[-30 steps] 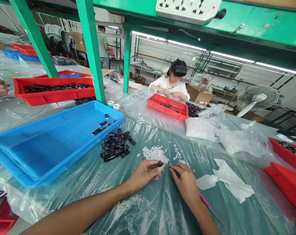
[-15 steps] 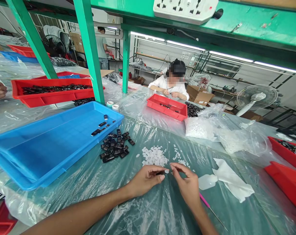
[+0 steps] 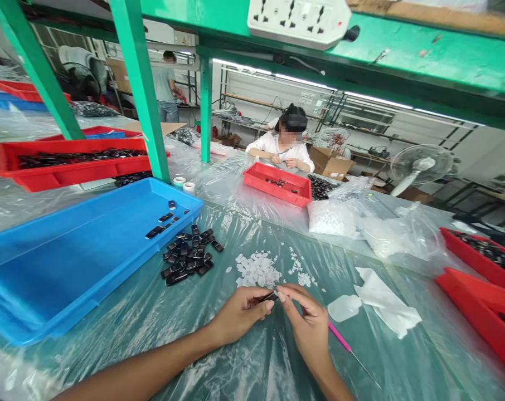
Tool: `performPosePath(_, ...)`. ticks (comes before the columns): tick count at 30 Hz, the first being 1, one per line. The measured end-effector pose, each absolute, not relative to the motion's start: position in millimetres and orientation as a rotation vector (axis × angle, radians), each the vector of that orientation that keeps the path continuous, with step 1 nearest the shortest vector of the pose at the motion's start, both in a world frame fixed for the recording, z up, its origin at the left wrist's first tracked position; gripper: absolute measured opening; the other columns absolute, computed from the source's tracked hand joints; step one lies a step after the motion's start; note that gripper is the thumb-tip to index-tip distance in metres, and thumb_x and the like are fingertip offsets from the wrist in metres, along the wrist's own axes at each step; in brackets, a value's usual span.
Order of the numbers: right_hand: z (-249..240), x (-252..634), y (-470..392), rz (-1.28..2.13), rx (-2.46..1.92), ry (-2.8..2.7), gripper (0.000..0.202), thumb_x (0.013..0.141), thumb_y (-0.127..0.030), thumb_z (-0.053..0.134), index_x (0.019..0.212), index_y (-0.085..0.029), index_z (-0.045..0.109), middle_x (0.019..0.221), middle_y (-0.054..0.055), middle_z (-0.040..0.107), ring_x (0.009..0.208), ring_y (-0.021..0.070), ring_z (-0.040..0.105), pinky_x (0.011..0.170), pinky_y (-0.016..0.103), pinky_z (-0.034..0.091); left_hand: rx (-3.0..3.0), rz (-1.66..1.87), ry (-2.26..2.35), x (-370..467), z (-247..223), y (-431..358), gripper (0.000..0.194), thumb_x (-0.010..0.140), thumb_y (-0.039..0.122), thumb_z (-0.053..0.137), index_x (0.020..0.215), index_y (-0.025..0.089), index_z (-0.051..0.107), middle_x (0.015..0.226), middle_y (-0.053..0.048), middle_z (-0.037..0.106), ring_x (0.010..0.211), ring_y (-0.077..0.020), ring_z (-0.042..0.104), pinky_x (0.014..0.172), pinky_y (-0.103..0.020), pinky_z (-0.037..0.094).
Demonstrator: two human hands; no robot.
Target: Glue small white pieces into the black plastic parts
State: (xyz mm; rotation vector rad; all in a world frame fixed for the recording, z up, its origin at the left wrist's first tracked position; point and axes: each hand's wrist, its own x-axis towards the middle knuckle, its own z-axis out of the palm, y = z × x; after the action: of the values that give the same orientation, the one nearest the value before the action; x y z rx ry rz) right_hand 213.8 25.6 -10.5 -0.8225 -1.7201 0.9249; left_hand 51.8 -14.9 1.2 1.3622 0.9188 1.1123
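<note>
Between the thumb and fingers of my left hand is a small black part. My right hand touches the end of that part with pinched fingertips; whatever they hold is too small to make out. Just beyond both hands lies a pile of small white pieces, with smaller white bits to its right. A heap of black parts sits left of the white pile. Beside my right hand lie a pink-handled tool and a clear plastic piece.
A blue tray with a few black parts stands at left, near red trays. Across the table a person works behind a red bin. White cloth and plastic bags lie at right. A green frame rises ahead.
My right hand has closed in on the black part in my left hand, and their fingertips now meet. The whole view has shifted slightly.
</note>
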Motion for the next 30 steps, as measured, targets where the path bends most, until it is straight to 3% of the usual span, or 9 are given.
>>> performPosePath(14, -6, 193, 8, 0.869, -0.84, -1.554, 0.022, 0.088, -0.023, 0.057, 0.106, -0.03, 0.067, 0.095, 0.001, 0.058, 0.089, 0.0157, 0.056, 0.078, 0.027, 0.045, 1.393, 1.1, 1.137, 55, -1, -18, 0.04, 0.089, 0.045, 0.046, 0.113, 0.015, 0.056, 0.072, -0.003, 0.049, 0.067, -0.013, 0.044, 0.062, -0.021, 0.037)
performPosePath(22, -29, 196, 9, 0.821, -0.798, -1.597, 0.023, 0.087, -0.02, 0.056, 0.105, -0.03, 0.067, 0.105, 0.002, 0.056, 0.099, 0.016, 0.053, 0.087, 0.023, 0.04, 1.449, 1.2, 1.069, 59, -4, -22, 0.041, 0.09, 0.046, 0.042, 0.1, 0.011, 0.062, 0.067, -0.003, 0.047, 0.063, -0.0111, 0.042, 0.058, -0.02, 0.034)
performPosePath(26, -35, 195, 13, 0.82, -0.877, -1.54, 0.016, 0.083, -0.035, 0.059, 0.094, -0.028, 0.068, 0.103, 0.002, 0.057, 0.1, 0.0187, 0.052, 0.085, 0.024, 0.039, 1.413, 1.265, 1.023, 60, -9, -21, 0.048, 0.086, 0.053, 0.046, 0.093, 0.008, 0.063, 0.064, -0.003, 0.047, 0.058, -0.0097, 0.042, 0.053, -0.019, 0.032)
performPosePath(30, -32, 194, 11, 0.866, -1.027, -1.442, 0.026, 0.077, -0.047, 0.062, 0.087, -0.023, 0.066, 0.098, 0.002, 0.059, 0.094, 0.02, 0.054, 0.081, 0.024, 0.037, 1.309, 1.269, 0.879, 61, -9, -18, 0.057, 0.083, 0.059, 0.046, 0.086, 0.005, 0.063, 0.06, -0.004, 0.046, 0.05, -0.0074, 0.039, 0.049, -0.018, 0.032)
